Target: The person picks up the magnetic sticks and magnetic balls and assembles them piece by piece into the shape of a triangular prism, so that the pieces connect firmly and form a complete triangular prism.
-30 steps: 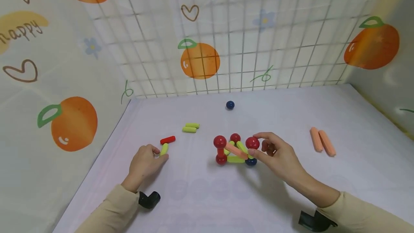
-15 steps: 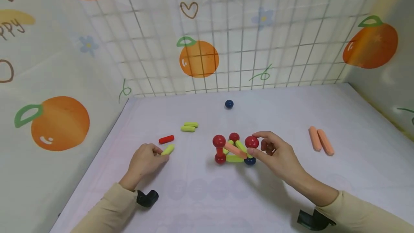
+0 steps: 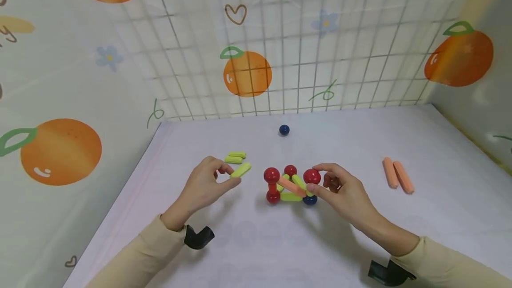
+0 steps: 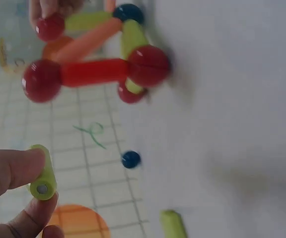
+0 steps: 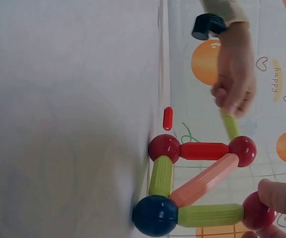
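My left hand (image 3: 206,186) is raised and pinches a yellow-green magnetic rod (image 3: 241,170) between thumb and fingers; a round metal end shows in the left wrist view. Thumb and fingers of my right hand (image 3: 349,195) grip a red ball (image 5: 258,210), which tops a yellow-green rod (image 5: 210,215) rising from a blue ball (image 5: 155,216). These belong to a ball-and-rod frame on the table. On its left, a red rod (image 3: 272,188) stands between a lower red ball (image 3: 273,197) and an upper one (image 3: 271,175). A salmon rod (image 3: 292,186) slants across the front.
Two yellow-green rods (image 3: 234,160) lie behind my left hand. A loose blue ball (image 3: 284,130) is near the back, and two salmon rods (image 3: 396,175) are at the right. In the right wrist view a loose red rod (image 5: 168,118) shows; my left hand hides it from the head view.
My left hand has lifted the yellow-green rod from beside the loose red rod and carried it right, towards the frame. My right hand stays on the red ball.
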Tool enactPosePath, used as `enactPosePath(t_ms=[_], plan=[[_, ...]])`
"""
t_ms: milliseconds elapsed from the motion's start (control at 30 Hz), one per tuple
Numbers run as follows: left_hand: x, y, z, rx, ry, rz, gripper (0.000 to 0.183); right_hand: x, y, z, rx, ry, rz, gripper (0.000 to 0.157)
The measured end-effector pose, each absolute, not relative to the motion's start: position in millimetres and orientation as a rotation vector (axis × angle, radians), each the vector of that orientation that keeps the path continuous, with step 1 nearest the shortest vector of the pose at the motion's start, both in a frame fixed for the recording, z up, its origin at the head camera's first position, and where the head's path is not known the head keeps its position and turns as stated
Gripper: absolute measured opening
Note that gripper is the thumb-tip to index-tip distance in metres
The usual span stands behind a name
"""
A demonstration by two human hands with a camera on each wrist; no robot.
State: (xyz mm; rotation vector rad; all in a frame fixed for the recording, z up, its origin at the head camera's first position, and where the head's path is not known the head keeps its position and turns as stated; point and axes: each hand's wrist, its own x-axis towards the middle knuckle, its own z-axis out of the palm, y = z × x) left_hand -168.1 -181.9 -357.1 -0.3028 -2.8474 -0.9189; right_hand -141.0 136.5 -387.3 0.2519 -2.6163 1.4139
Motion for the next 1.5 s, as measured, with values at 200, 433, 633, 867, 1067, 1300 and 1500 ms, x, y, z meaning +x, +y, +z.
enactPosePath(t_ms=[200, 433, 633, 867, 1067, 1300, 1500], plan=[[-163, -150, -341, -0.470, -2.773, -1.001, 0.019, -142, 136, -386, 0.247, -2.623, 1.419, 0.042], [-163, -122, -333, -0.621, -2.735, -1.026, 0.017, -144, 137, -385, 0.258, -2.621, 1.400, 0.041], [-168, -108, -333, -0.731, -2.696, -1.029, 0.016, -145, 139, -384, 0.273, -2.613, 1.401, 0.039], [-173, -99, -334, -0.829, -2.673, -1.033, 0.017, -146, 140, -382, 0.266, -2.617, 1.408, 0.037], [-176, -95, -339, -0.833, -2.699, -1.018, 0.018, -146, 140, -384, 0.270, -2.617, 1.401, 0.038], [-178, -93, -341, -0.828, -2.723, -1.003, 0.020, -147, 141, -385, 0.268, -2.621, 1.404, 0.039], [-180, -91, -341, -0.840, -2.744, -1.005, 0.022, -147, 141, -384, 0.262, -2.627, 1.408, 0.040]])
